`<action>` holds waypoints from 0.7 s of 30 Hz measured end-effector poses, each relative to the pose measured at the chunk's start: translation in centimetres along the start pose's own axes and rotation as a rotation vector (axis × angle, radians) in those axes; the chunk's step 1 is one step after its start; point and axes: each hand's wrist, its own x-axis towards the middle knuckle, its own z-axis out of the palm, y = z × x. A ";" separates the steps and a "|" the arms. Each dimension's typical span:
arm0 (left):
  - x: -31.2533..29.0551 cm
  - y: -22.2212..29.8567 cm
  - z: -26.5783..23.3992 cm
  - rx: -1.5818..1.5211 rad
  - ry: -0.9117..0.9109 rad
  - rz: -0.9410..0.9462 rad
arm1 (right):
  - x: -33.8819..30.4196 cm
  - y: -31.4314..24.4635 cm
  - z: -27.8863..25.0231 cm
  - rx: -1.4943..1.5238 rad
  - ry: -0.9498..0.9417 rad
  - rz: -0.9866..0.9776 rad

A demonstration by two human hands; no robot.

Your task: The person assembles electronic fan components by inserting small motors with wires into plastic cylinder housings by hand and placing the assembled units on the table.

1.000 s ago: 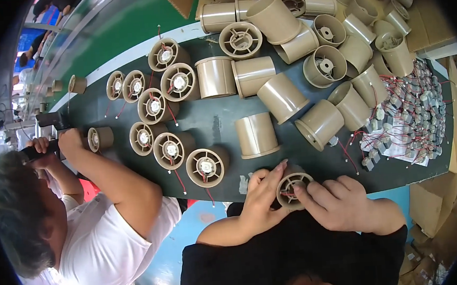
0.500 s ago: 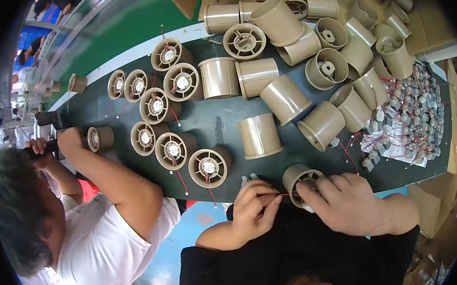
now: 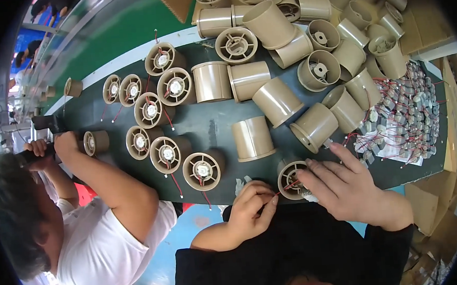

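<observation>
A beige plastic housing (image 3: 289, 176), round with inner spokes, sits at the near edge of the table, its open end tilted toward me. Just left of it, my left hand (image 3: 251, 207) is closed in a pinch on a thin red wire (image 3: 290, 186) that runs into the housing. My right hand (image 3: 348, 184) grips the housing's right side, with one finger stretched out above it. Something whitish (image 3: 310, 196) shows beneath its fingertips, too covered to name. Farther left stand several similar housings (image 3: 201, 171) with white-centred motors and dangling red leads.
Loose beige housings (image 3: 253, 138) lie across the dark table (image 3: 213, 119) and pile up at the far right. Beside them is a heap of small motors (image 3: 396, 117) with red wires. A co-worker in a white shirt (image 3: 114, 246) sits at the left, arms over the table.
My right hand's fingers have drawn out of the housing to its right side, and one finger has straightened. The housing's spoked opening shows more now. My left hand keeps its pinch.
</observation>
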 end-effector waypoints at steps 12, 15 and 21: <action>-0.2 0.5 -0.7 0.222 -0.010 0.007 | -1.0 -1.3 2.9 0.256 0.127 0.144; 0.7 1.4 -0.2 0.369 0.018 0.093 | -0.9 -1.5 2.9 0.149 0.111 0.093; 1.6 1.1 0.7 0.346 0.009 0.097 | -2.6 -1.4 3.3 0.378 0.082 0.091</action>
